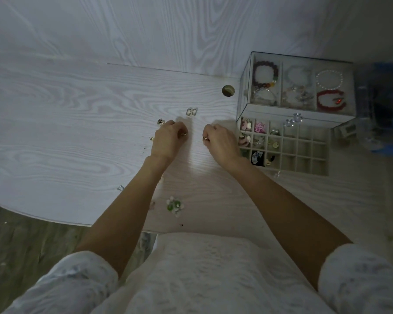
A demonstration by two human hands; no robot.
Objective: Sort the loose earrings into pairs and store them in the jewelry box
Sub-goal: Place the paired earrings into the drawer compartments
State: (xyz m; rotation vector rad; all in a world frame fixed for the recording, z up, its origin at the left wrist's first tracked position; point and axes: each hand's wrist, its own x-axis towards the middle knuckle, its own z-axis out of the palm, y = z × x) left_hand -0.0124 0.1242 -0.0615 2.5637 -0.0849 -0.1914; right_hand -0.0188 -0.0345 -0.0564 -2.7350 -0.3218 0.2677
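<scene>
1. The white wood-grain table (77,109) carries everything; its near edge curves toward the person.
2. The clear jewelry box (281,168) stands at the table's right side, its gridded drawer pulled open, left cells filled, right cells bare; bracelets lie in the top tier.
3. The left hand (168,141) curls its fingers round a small gold earring (183,134). The right hand (220,141), just beside the drawer's left wall, pinches another gold piece (205,138).
4. Loose earrings lie scattered: a silver pair (191,111) beyond the hands, a green flower cluster (174,205) near the front edge, and a tiny one (120,188) toward the left.
5. These look light, stiff, slippery and easily dropped; a fingertip pinch on the body, not the post, seems safest.
</scene>
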